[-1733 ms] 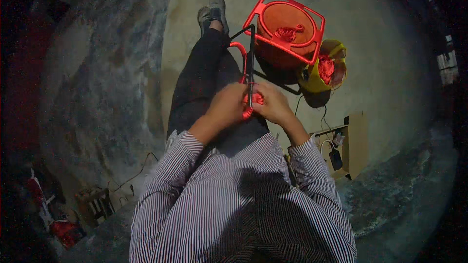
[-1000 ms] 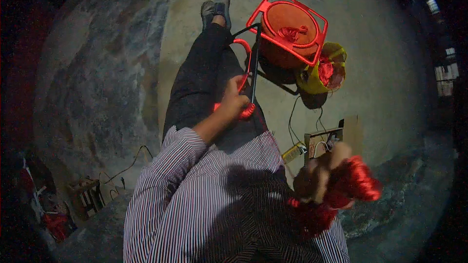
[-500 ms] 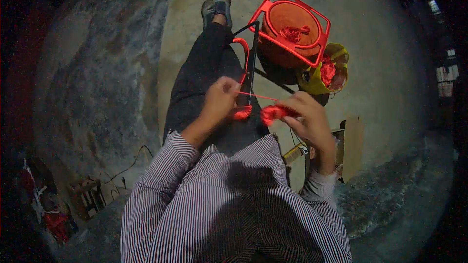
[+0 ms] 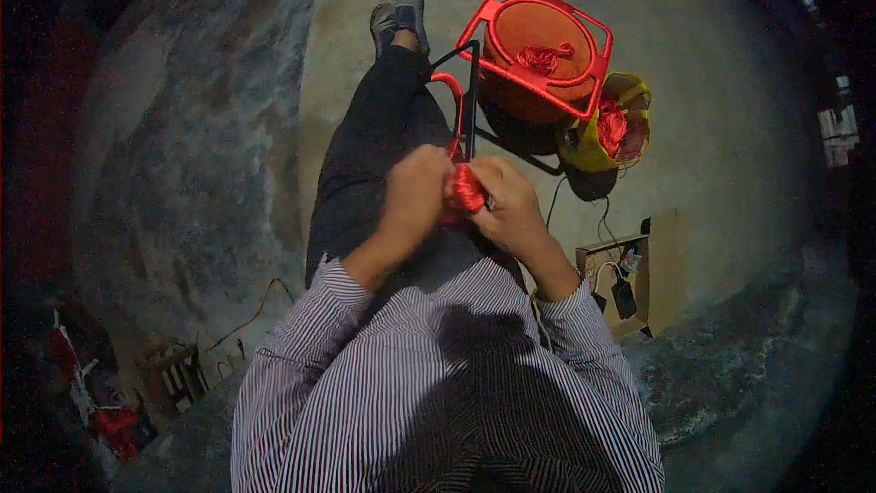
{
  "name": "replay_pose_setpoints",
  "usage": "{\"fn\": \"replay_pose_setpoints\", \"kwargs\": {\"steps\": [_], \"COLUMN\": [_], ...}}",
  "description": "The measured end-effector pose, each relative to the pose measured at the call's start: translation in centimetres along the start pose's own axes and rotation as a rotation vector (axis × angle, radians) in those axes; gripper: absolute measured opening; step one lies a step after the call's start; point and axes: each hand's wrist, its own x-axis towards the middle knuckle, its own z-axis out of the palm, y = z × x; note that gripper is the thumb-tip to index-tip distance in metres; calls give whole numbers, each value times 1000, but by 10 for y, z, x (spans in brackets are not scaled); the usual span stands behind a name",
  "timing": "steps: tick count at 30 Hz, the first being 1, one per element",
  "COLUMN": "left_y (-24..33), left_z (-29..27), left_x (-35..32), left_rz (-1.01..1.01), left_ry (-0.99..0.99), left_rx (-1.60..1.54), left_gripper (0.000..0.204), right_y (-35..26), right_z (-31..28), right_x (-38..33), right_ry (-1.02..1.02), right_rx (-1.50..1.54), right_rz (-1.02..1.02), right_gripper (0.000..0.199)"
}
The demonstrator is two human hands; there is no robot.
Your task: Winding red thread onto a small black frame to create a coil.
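Matt orange drum (image 4: 538, 21), black metal-looking frame (image 4: 474, 100) left of it, glossy red cord bundle (image 4: 468, 188) to its lower left, plastic-looking yellow bag (image 4: 589, 148) at its right, matt concrete-like floor (image 4: 721, 146) around it

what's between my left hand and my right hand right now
In the head view, a bundle of shiny red cord lies between your left hand and your right hand, whose fingers grip it.
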Motion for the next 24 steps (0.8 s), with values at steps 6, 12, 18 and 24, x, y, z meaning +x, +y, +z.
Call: {"fn": "replay_pose_setpoints", "kwargs": {"steps": [6, 12, 18, 24], "left_y": [37, 48, 26, 61], "left_z": [-2, -12, -22, -36], "left_x": [4, 13, 12, 14], "left_rz": [-596, -658, -802, -540], "left_ry": [-163, -193, -66, -206], "left_rx": [-771, -1249, -1473, -805], "left_gripper": [19, 16, 15, 16], "right_y": [12, 28, 15, 16], "right_z": [-19, -7, 5, 20], "right_x": [-5, -3, -4, -3], "right_ry": [-116, -133, -102, -91], "right_rx": [272, 325, 188, -155], "right_rz": [259, 258, 188, 97], "right_gripper": [38, 37, 31, 35]}}
